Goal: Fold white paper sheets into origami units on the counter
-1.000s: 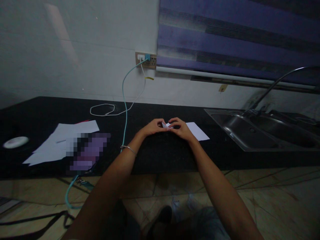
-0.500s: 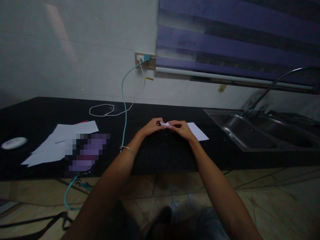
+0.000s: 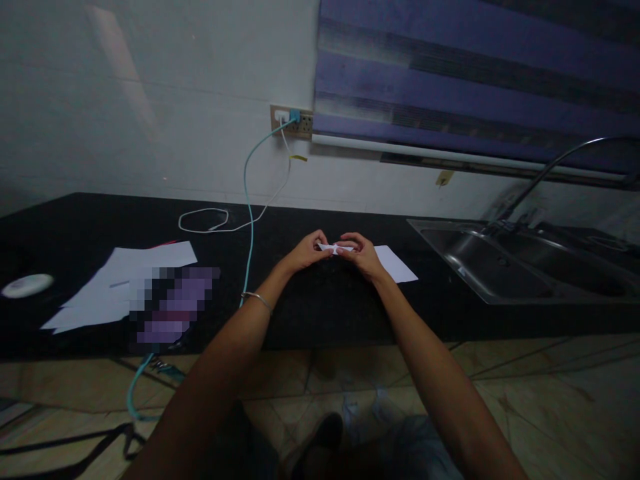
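Note:
A small folded piece of white paper is held between my two hands, over the black countertop. My left hand pinches its left end, thumb against curled fingers. At the right end, my right hand grips the paper between thumb and fingers. The fingers cover part of the folds, so the paper's full shape cannot be made out. Just beyond my right hand a flat white sheet lies on the counter, partly hidden behind the hand.
Several white sheets lie at the left, beside a pixelated purple object and a white oval thing. A teal cable and a white cable run from the wall socket. A steel sink is at the right.
My right fingers have lifted and spread slightly on the folded paper, and more of it shows between my hands. The surroundings stay as they were.

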Tool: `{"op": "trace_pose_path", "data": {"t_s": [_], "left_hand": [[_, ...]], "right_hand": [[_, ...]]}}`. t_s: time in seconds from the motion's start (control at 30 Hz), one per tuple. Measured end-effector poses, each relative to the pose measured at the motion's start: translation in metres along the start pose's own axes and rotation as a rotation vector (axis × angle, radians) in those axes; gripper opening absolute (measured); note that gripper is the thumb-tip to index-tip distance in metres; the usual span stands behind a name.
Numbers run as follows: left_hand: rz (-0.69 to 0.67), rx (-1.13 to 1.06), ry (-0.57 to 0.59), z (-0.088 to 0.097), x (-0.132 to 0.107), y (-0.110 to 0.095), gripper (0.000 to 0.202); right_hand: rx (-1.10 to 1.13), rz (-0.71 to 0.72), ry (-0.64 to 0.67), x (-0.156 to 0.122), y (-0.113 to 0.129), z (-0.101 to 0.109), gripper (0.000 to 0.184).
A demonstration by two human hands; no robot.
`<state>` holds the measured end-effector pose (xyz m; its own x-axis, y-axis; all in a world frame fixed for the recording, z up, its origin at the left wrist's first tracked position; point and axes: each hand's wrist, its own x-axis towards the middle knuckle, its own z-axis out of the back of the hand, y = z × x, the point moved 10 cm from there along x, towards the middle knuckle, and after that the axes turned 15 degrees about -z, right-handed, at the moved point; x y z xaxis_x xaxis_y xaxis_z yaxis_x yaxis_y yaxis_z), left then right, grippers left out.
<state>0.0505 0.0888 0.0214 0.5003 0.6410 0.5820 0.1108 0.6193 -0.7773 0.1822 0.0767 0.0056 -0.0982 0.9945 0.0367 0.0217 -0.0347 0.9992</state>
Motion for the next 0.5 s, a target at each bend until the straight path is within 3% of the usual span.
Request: {"op": "trace_pose_path", "data": {"t_s": [0.23, 0.5], "left_hand": [[0.005, 0.021, -0.012, 0.003, 0.000, -0.005, 0.026], [0.022, -0.065, -0.065, 0.005, 0.002, 0.002, 0.032]], "right_hand": [[0.135, -0.142, 0.000, 0.002, -0.014, -0.001, 0.053], [0.127, -0.076, -0.084, 0.001, -0.006, 0.009, 0.041]]}}
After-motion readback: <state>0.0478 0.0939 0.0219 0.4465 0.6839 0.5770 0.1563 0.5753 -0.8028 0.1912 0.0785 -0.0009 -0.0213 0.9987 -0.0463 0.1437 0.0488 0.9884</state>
